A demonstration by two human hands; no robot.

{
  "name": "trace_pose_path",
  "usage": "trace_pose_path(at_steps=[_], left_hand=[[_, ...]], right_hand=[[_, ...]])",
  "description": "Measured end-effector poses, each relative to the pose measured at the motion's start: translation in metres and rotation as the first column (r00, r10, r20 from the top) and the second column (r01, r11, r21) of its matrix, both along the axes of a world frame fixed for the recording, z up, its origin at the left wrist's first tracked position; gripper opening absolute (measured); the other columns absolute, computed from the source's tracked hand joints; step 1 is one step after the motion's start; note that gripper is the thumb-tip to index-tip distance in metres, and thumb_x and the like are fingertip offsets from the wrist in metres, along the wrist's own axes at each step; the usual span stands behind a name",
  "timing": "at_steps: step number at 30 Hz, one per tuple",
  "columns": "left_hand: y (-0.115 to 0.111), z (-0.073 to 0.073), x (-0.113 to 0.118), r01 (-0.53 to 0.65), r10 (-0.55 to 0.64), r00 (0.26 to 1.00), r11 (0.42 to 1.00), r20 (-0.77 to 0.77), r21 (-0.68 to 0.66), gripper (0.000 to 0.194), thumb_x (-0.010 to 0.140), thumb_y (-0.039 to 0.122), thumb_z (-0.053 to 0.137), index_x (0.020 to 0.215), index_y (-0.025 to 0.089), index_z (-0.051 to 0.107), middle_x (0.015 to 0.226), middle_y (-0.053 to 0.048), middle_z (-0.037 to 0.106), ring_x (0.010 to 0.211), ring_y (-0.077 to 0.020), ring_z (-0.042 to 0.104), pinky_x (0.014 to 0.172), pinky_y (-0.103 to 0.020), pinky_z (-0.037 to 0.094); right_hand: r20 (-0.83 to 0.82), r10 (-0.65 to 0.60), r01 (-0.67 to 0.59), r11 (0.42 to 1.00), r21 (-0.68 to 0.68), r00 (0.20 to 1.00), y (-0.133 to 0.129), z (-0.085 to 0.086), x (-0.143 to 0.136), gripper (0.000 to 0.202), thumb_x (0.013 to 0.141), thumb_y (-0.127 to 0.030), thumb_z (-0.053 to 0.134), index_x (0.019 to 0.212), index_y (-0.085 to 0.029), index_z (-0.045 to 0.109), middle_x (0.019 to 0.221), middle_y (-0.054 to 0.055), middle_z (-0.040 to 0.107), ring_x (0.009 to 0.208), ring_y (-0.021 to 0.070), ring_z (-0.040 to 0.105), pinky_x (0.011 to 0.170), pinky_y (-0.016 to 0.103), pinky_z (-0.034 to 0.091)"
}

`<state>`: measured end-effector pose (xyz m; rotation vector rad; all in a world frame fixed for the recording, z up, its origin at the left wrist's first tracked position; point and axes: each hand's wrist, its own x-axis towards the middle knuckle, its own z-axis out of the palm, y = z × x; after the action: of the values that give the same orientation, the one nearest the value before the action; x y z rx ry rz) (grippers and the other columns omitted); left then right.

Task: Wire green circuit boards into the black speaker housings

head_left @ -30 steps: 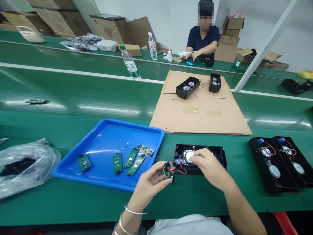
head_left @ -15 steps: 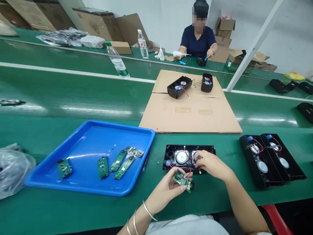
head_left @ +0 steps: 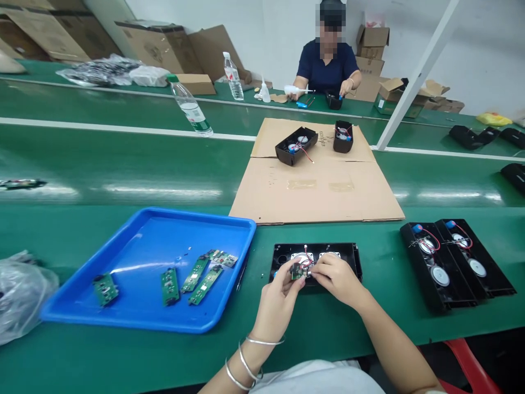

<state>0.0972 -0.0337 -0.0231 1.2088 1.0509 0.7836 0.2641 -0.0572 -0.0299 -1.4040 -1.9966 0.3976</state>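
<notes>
My left hand (head_left: 275, 301) is closed on a small green circuit board (head_left: 297, 271), held tilted over a black speaker housing (head_left: 348, 251). My right hand (head_left: 339, 280) meets it at the board's right edge, thumb and fingers pinching a small white wire connector (head_left: 309, 273). Whether the connector is seated in the board cannot be made out. Behind the hands, the housing lies on the green table with its inside facing up. Two round speakers show in it, partly covered by my fingers, along with thin red and white wires.
At left, a blue tray (head_left: 135, 324) holds several green boards. Two more speaker housings (head_left: 455, 273) lie at right. Beyond is a cardboard sheet (head_left: 315, 205) bearing two housings. A bottle (head_left: 192, 109) stands near a white rail. A co-worker (head_left: 328, 65) sits across, handling a black part.
My left hand has raised the circuit board up and over the housing. My right hand has come left from the right-hand speaker to the board, bringing the connector against its edge.
</notes>
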Motion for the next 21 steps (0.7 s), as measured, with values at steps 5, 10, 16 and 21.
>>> trace_pose_path(at_steps=[5,10,16,21], left_hand=[[0.005,0.002,0.001,0.014,-0.014,1.0,1.0,-0.011,-0.006,0.034,0.072,0.022,0.064,0.106,0.021,0.059,0.094,-0.003,0.072,0.089,-0.0239,0.067,0.079,-0.034,0.056],[0.008,0.002,0.003,0.042,-0.042,0.999,0.999,-0.008,0.016,0.028,0.069,0.02,0.065,0.097,0.023,0.064,0.087,-0.001,0.073,0.083,-0.024,0.068,0.075,-0.032,0.056],[0.009,-0.006,0.002,0.084,-0.067,0.985,0.99,-0.158,0.11,0.011,0.072,0.02,0.06,0.08,0.023,0.066,0.07,-0.001,0.071,0.072,-0.0244,0.069,0.068,-0.031,0.055],[0.007,-0.012,-0.001,0.086,-0.064,0.984,0.988,-0.164,0.131,0.01,0.073,0.021,0.06,0.079,0.023,0.067,0.066,-0.001,0.069,0.071,-0.0244,0.068,0.067,-0.031,0.054]], right_hand=[[0.187,-0.011,0.001,0.999,0.054,0.982,-0.001,-0.005,-0.002,0.027,0.092,-0.022,0.042,0.078,-0.017,0.064,0.072,0.004,0.056,0.068,0.0151,0.047,0.061,0.026,0.041],[0.263,-0.016,0.006,0.999,0.041,0.965,-0.001,-0.004,-0.001,0.022,0.091,-0.018,0.045,0.076,-0.017,0.061,0.074,0.004,0.055,0.069,0.0147,0.047,0.059,0.025,0.038],[0.403,-0.049,0.004,0.994,0.111,0.914,-0.001,-0.003,-0.009,0.023,0.086,-0.013,0.046,0.067,-0.016,0.057,0.068,0.004,0.052,0.064,0.0151,0.044,0.053,0.027,0.033],[0.415,-0.03,-0.019,0.993,0.115,0.909,0.0,0.0,-0.012,0.023,0.086,-0.012,0.046,0.065,-0.016,0.056,0.066,0.003,0.051,0.062,0.0154,0.044,0.051,0.027,0.032]])
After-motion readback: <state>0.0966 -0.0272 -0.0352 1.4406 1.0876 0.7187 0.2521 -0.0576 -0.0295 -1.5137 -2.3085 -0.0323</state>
